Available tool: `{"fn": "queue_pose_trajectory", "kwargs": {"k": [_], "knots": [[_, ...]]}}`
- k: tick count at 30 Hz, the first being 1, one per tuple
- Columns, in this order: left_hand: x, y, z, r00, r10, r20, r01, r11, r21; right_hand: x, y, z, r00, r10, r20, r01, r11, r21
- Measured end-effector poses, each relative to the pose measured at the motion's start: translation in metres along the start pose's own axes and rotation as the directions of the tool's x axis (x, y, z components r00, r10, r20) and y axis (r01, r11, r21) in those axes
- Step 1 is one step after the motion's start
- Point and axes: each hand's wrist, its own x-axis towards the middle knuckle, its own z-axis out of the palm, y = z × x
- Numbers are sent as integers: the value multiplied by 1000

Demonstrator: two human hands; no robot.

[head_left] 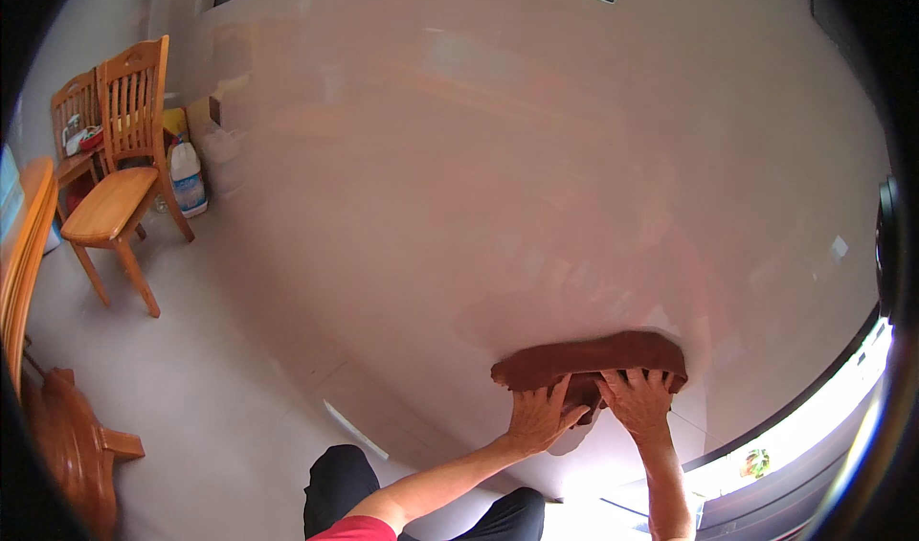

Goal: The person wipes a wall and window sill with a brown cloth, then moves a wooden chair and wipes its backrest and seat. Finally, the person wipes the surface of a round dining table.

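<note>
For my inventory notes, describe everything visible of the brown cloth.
The brown cloth is matte and soft-looking, bunched into a thick, slightly arched band, with a smaller crumpled part below its middle. Fingers of the left hand and right hand rest on its lower side. It lies against a glossy surface.

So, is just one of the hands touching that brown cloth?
No, the left hand and the right hand both touch the brown cloth, fingers spread.
</note>
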Motion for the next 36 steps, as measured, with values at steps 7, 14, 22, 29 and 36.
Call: {"fn": "queue_pose_trajectory", "kwargs": {"k": [7, 14, 22, 29, 36], "knots": [[71, -60, -54, 955, -290, 66, 285, 955, 80, 96, -11, 0, 1000, 15, 20, -18, 993, 119], [110, -144, -112, 959, -209, -190, 236, 963, 131, 200, -45, -5, 986, -22, -167, 59, 974, 218], [49, -176, -65, 896, -437, -78, 438, 899, 1, 198, -104, 48, 971, -198, -133, 232, 915, 329], [-20, -130, -20, 921, -378, 101, 360, 920, 156, 97, -112, 57, 965, -261, 28, 240, 923, 301], [-76, -83, 21, 987, -60, 148, 38, 988, 148, -2, -103, 64, 962, -265, 62, 258, 961, 100]]}}
